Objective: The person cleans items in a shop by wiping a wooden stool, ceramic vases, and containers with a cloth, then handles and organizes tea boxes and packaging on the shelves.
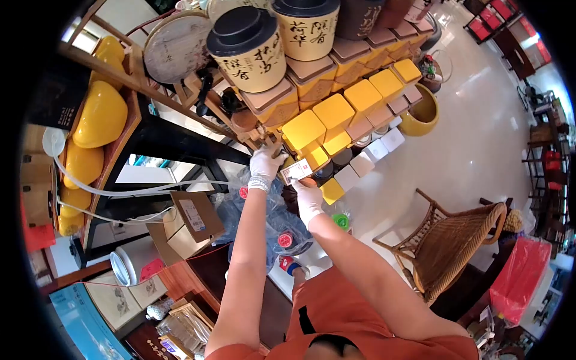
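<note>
My right hand, in a white glove, holds a small white box with printing on it, its fingers closed on the near edge. To its left is my left hand, also gloved, reaching toward the wooden stand beside the stacked tins; its fingertips are partly hidden and I cannot make out what they touch. Yellow square tins stand in rows just beyond both hands. Black-lidded cream canisters with dark characters stand on brown-topped tins behind them.
Wrapped bottles with red caps lie below my hands. An open cardboard box is at the left, near a shelf of yellow ornaments. A wicker chair stands at the right, and a yellow pot beyond the tins.
</note>
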`<state>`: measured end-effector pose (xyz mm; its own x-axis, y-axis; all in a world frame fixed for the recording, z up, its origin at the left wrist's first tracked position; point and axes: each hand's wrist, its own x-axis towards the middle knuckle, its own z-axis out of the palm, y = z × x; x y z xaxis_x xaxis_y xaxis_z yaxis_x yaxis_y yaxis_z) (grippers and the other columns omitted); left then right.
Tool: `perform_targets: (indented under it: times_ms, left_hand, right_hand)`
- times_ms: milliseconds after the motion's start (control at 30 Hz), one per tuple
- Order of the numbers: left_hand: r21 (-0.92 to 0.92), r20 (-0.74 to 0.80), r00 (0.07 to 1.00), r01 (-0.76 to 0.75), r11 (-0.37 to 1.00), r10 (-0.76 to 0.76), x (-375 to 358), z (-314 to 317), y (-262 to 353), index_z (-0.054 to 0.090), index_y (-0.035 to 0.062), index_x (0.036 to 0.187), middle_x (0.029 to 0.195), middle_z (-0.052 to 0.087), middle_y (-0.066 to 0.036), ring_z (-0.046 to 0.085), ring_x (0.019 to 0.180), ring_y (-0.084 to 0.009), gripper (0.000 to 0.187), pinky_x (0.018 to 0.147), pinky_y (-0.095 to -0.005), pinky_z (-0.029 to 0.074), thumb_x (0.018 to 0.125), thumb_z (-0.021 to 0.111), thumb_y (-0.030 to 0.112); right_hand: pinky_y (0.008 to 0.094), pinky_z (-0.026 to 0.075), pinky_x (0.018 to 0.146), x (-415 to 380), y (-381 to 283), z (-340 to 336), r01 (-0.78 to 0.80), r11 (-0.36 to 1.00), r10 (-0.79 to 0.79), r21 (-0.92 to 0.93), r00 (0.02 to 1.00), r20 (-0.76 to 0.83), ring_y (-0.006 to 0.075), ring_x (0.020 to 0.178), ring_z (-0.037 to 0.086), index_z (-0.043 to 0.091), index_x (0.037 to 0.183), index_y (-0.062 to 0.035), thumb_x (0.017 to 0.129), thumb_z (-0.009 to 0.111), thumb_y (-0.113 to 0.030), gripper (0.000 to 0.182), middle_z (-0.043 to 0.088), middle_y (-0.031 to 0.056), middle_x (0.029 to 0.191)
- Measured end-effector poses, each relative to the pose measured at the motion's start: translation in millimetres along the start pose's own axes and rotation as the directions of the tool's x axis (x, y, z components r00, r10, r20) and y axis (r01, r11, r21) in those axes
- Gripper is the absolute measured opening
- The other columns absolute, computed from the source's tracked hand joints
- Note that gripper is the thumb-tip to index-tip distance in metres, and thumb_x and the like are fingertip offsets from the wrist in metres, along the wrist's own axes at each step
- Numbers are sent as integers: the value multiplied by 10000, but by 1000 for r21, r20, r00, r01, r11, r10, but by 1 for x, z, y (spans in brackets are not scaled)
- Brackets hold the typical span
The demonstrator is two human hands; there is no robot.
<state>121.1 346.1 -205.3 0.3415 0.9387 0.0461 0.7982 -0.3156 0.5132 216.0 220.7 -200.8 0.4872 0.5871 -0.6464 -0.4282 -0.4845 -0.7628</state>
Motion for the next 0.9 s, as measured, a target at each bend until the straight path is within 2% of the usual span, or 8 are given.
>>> perform_targets:
  times_ms: [167, 267, 500, 600, 700, 800, 867, 900]
  left_hand:
    - [-63, 28, 998, 65, 996, -64, -16, -18, 7, 656, 110, 1129, 1026, 662, -171, 618, 960, -310, 394, 864, -355, 484, 756, 687, 232]
    - [-128, 95, 995, 14, 992, -2, -18, -17, 1, 631, 114, 1173, 1044, 657, -182, 626, 958, -307, 414, 868, -343, 486, 763, 663, 166]
    - [-262, 221, 971, 147, 954, -89, -6, -11, -8, 592, 123, 1228, 1097, 646, -179, 636, 1005, -261, 398, 867, -291, 476, 830, 610, 137]
    - [-306, 268, 951, 239, 922, -158, -3, -13, -5, 592, 124, 1229, 1112, 647, -163, 627, 1028, -244, 375, 887, -277, 460, 854, 593, 146]
    - [-412, 155, 979, 184, 893, -130, -4, -5, -15, 584, 46, 1224, 1149, 644, -131, 609, 1059, -207, 343, 929, -268, 434, 896, 551, 139]
    - [-496, -55, 984, 122, 860, -172, -17, -23, -2, 580, -10, 1210, 1172, 635, -118, 590, 1082, -179, 327, 952, -265, 420, 913, 536, 120]
    - [-576, -215, 948, 71, 814, -235, -40, -36, 6, 590, -41, 1183, 1194, 620, -118, 570, 1100, -159, 306, 963, -276, 414, 928, 531, 118]
    - [-492, -251, 942, 74, 868, -223, -61, -37, 3, 596, -11, 1188, 1168, 629, -133, 585, 1082, -177, 302, 977, -278, 408, 916, 524, 98]
  right_hand:
    - [324, 494, 686, 1, -9, -1, 98, 861, -110, -500, 994, 7, 232, 756, 674, 734, 876, -74, 763, 721, -335, 285, 711, 91, 810]
    - [355, 502, 678, 9, -5, -2, 166, 796, -140, -581, 986, 91, 277, 762, 672, 733, 874, -97, 757, 702, -350, 281, 691, 134, 800]
    - [335, 482, 721, 14, -10, 8, 256, 903, -231, -345, 966, 114, 274, 806, 666, 705, 990, -88, 806, 667, -315, 295, 696, 140, 857]
    - [321, 469, 733, 19, -8, 13, 233, 861, -186, -452, 972, 147, 255, 806, 662, 699, 996, -58, 822, 665, -322, 318, 700, 135, 865]
    - [354, 477, 738, 14, -2, 11, 297, 925, -267, -235, 952, 152, 327, 850, 643, 675, 1000, -56, 838, 635, -324, 316, 673, 183, 899]
    - [352, 482, 732, -1, -2, -19, 198, 878, -100, -437, 966, 236, 303, 829, 656, 659, 1025, -11, 845, 633, -318, 356, 691, 161, 894]
    - [345, 498, 731, -20, -2, -56, -96, 981, 151, -170, 925, 350, 246, 828, 654, 644, 1064, 10, 859, 625, -296, 369, 692, 138, 941]
    - [345, 498, 731, -23, -10, -56, -86, 984, 137, -157, 927, 350, 246, 828, 654, 644, 1064, 10, 859, 625, -296, 369, 692, 138, 941]
